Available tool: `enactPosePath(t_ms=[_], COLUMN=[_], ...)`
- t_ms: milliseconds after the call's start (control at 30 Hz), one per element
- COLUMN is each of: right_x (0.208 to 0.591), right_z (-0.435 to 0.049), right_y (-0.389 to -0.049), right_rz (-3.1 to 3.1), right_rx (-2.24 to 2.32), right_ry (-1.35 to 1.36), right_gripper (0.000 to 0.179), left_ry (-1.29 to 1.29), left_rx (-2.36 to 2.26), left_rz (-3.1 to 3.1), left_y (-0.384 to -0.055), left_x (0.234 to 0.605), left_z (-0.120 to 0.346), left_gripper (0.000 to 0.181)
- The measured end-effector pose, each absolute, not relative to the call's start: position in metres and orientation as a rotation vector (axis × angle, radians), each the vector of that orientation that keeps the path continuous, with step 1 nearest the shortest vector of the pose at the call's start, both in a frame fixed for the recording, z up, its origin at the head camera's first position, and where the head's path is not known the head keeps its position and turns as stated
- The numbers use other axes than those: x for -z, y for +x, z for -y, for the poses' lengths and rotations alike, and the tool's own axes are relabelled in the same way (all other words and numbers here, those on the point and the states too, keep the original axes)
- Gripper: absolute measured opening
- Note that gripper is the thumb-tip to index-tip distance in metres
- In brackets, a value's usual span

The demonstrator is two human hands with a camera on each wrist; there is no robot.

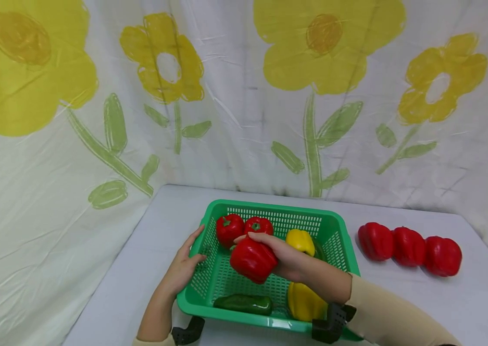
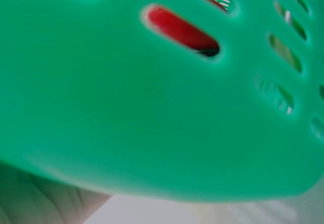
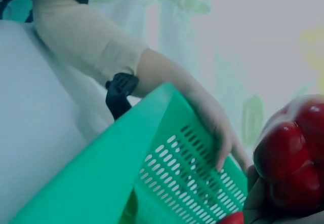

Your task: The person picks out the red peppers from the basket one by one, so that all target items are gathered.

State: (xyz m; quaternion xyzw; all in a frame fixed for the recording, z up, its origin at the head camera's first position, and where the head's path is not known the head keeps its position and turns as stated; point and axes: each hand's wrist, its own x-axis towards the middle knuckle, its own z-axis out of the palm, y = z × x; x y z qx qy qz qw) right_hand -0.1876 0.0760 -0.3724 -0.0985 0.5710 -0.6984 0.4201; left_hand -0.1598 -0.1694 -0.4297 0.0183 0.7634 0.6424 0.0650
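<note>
My right hand (image 1: 284,257) grips a red bell pepper (image 1: 253,262) above the inside of a green plastic basket (image 1: 269,205). In the right wrist view the held pepper fills the lower right corner. At the basket's left side, my left hand (image 1: 183,266) holds the rim, its thumb over the inner side. Two more red bell peppers (image 1: 229,229) lie in the basket's back left corner. A yellow bell pepper (image 1: 300,241) sits at the back right, and another yellow bell pepper (image 1: 304,302) at the front right, partly behind my right forearm. A dark green cucumber (image 1: 244,303) lies along the front wall.
Three red bell peppers (image 1: 409,246) stand in a row on the white table (image 1: 148,254), right of the basket. Behind the table hangs a white cloth (image 1: 235,144) with yellow flowers. Dark wrist straps (image 1: 332,323) sit at both sleeve cuffs.
</note>
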Motion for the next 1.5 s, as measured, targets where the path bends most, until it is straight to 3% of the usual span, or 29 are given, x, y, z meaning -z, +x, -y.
enactPosePath(t_ms=[633,1500], right_x=[0.357,0.353], right_z=[-0.107,-0.147], right_y=[-0.163,-0.137], right_rz=[-1.358,-1.181], right_rx=[1.797,1.964], right_ry=[-0.262,-0.505], right_gripper=[0.043,0.035], left_ry=[0.068,0.052], left_rx=[-1.93,-1.94], left_rz=[-2.314,-2.311], left_y=[-0.16,-0.16], left_x=[0.43,0.432], left_z=[0.17,0.171], left_gripper=[0.07,0.071])
